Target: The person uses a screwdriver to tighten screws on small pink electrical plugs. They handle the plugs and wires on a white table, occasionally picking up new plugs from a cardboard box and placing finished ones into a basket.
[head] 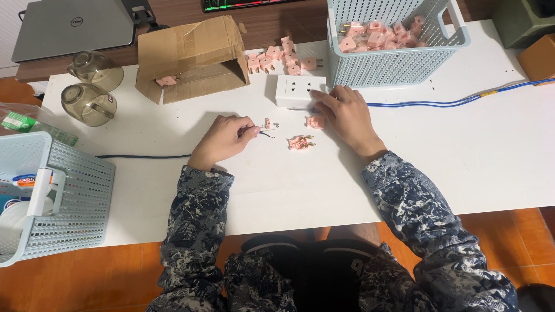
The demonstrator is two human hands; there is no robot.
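**Plug wiring under way at the desk, one plug open in parts**

The wire end [263, 133] is pinched between the fingertips of the left hand [222, 140], its bare tip pointing at a small pink plug piece [267, 123] with tiny loose bits just beside it. An opened pink plug [300, 142], brass pins showing, lies on the white desk [439, 156] between the two hands. The right hand [346, 115] rests fingers-down, touching another pink plug part [315, 121] and the front edge of a white socket block [298, 91]; whether it grips anything I cannot tell. A blue cable [439, 103] runs from that hand off to the right.

Judging by the layout, this plug is mid-assembly: wire not yet seated, halves apart. A loose heap of pink plugs [283, 58] sits behind, more fill the pale blue basket [399, 63], and one lies in the cardboard box [193, 58].
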